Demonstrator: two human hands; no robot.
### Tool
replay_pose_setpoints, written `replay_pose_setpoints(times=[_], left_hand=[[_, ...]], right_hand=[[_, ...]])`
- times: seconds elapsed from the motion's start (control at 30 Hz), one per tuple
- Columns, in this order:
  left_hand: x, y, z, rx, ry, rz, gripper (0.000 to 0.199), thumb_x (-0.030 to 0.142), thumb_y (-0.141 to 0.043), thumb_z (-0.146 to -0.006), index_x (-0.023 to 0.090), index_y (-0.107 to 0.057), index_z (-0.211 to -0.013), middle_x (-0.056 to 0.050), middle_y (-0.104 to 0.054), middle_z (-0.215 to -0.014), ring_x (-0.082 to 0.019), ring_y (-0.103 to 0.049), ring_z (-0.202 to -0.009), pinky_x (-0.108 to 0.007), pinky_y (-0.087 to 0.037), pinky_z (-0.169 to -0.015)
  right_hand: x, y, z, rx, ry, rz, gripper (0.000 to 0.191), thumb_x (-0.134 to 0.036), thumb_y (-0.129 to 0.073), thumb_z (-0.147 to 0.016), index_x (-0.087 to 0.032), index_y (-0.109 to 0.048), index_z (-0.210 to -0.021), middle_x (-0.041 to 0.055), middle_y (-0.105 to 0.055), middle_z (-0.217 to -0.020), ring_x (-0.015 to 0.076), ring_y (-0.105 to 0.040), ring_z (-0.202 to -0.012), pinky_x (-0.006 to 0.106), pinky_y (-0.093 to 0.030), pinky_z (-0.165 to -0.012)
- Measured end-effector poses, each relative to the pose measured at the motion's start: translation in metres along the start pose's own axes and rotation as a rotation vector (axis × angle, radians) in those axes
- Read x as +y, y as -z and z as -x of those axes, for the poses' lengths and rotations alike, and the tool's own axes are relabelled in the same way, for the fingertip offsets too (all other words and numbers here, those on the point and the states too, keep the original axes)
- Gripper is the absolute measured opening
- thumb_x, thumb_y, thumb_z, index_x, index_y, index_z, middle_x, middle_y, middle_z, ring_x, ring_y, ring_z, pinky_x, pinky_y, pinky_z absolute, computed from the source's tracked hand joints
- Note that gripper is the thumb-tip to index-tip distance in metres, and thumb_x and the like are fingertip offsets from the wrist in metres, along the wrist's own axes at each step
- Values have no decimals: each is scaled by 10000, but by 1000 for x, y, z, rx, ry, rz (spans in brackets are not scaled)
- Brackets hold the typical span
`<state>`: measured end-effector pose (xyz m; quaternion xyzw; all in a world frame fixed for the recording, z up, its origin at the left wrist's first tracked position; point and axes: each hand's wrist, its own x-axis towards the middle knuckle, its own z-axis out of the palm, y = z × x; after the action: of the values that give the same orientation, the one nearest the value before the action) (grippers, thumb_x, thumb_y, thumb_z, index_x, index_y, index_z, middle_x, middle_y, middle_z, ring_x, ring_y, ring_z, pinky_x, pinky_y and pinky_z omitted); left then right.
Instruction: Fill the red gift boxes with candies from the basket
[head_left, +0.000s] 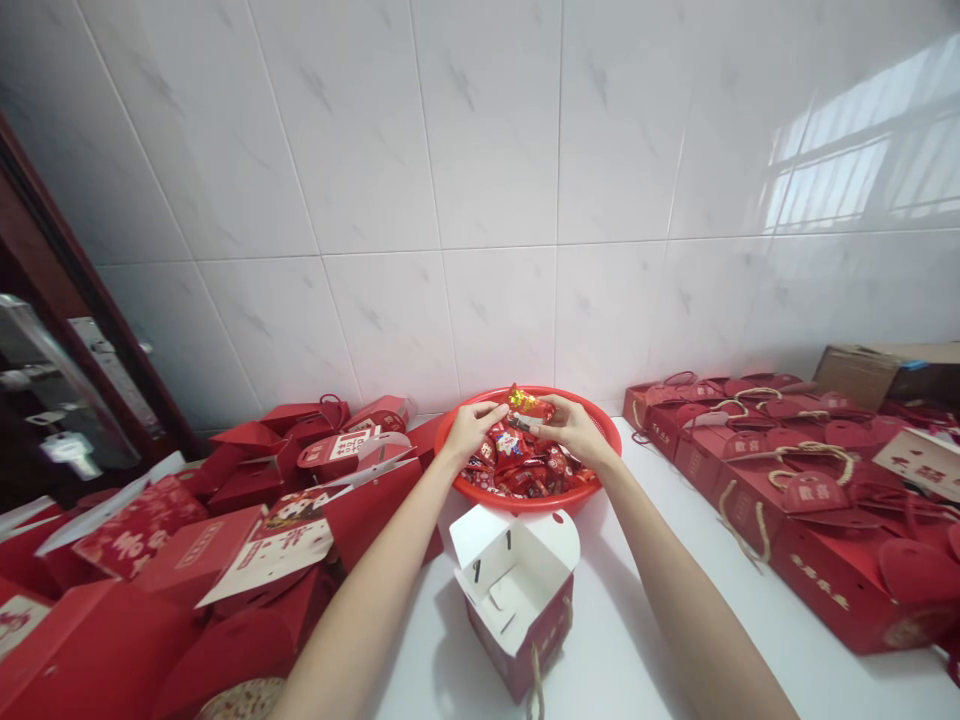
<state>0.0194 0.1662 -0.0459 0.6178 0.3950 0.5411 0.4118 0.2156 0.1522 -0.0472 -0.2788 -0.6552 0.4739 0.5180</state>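
Observation:
My left hand (477, 426) and my right hand (570, 428) are close together over a red plastic basket (611, 432) of wrapped candies (517, 472). Fingers of both hands are closed at the candies. Between them shows a wrapped candy (523, 400) with a shiny gold end, and silvery wrapping lies at my right fingertips. Exactly which pieces each hand grips is partly hidden. Below the basket, between my forearms, stands a red gift box (517, 640) with its white flaps up. Its white inside shows, and a twine handle hangs at its front.
On the left, many red boxes (202, 550) crowd the white table (637, 610), several with flaps raised. Closed red boxes (780, 480) with twine handles stand in rows on the right. A brown carton (859, 378) is behind them. A tiled wall (495, 180) rises behind the basket.

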Motion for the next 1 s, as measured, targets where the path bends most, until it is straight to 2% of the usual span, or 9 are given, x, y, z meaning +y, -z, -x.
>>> replay_pose_setpoints(times=[0.17,0.3,0.4,0.5,0.6,0.73,0.8,0.9,1.0], left_hand=[[-1,1,2,4,24,88,486,595,-829,-554,155,-738,-741,-46,-735,-773,-207,-651,-743,-321,-497,-735],[-4,2,-1,31,29,88,479,569,-834,-562,155,-758,-791,-60,-752,-832,-224,-666,-810,-340,-498,-794],[-8,2,-5,121,37,52,511,598,-821,-549,154,-765,-796,-57,-752,-808,-232,-662,-831,-337,-489,-799],[-9,3,-7,232,65,21,503,628,-795,-563,154,-750,-725,-38,-723,-709,-201,-646,-746,-305,-478,-742],[-8,3,-8,274,110,21,502,644,-766,-591,150,-727,-673,-39,-698,-654,-181,-627,-671,-291,-469,-691],[-7,3,-7,262,158,3,471,621,-700,-658,151,-723,-683,-63,-719,-692,-196,-637,-686,-303,-482,-716],[-8,3,-8,226,169,-18,431,575,-640,-698,152,-725,-695,-73,-743,-756,-208,-649,-737,-310,-491,-765],[-8,4,-8,82,163,-42,388,455,-499,-738,148,-734,-761,-79,-765,-874,-226,-665,-841,-323,-500,-822],[-7,3,-7,-23,161,-78,338,330,-480,-665,149,-742,-779,-74,-766,-953,-230,-656,-904,-327,-496,-850]], right_hand=[[-1,-1,-1,-32,18,-3,479,-334,-819,-636,-201,-658,-1067,47,-754,-989,230,-724,-867,354,-602,-760],[0,-2,1,4,28,4,418,-327,-791,-659,-208,-657,-1037,52,-747,-1003,240,-715,-895,370,-595,-777],[1,-1,1,90,7,38,380,-325,-747,-685,-203,-650,-1032,51,-740,-970,227,-705,-860,355,-587,-746],[0,1,1,179,6,85,336,-320,-696,-717,-190,-651,-1023,49,-741,-959,217,-696,-871,325,-571,-742],[-3,1,2,148,-22,208,213,-322,-675,-730,-191,-682,-897,25,-740,-858,206,-686,-801,299,-548,-700],[-4,0,3,-49,-25,382,214,-397,-655,-792,-196,-727,-778,43,-745,-845,208,-673,-781,308,-531,-702],[-3,0,3,-34,-31,399,239,-413,-642,-819,-195,-736,-838,55,-752,-884,204,-675,-779,313,-533,-705],[0,1,3,-20,-57,423,237,-387,-623,-844,-180,-719,-907,60,-749,-919,190,-680,-793,302,-534,-719],[1,1,1,-27,-104,500,187,-312,-610,-850,-165,-707,-910,55,-746,-906,178,-683,-809,277,-526,-735]])
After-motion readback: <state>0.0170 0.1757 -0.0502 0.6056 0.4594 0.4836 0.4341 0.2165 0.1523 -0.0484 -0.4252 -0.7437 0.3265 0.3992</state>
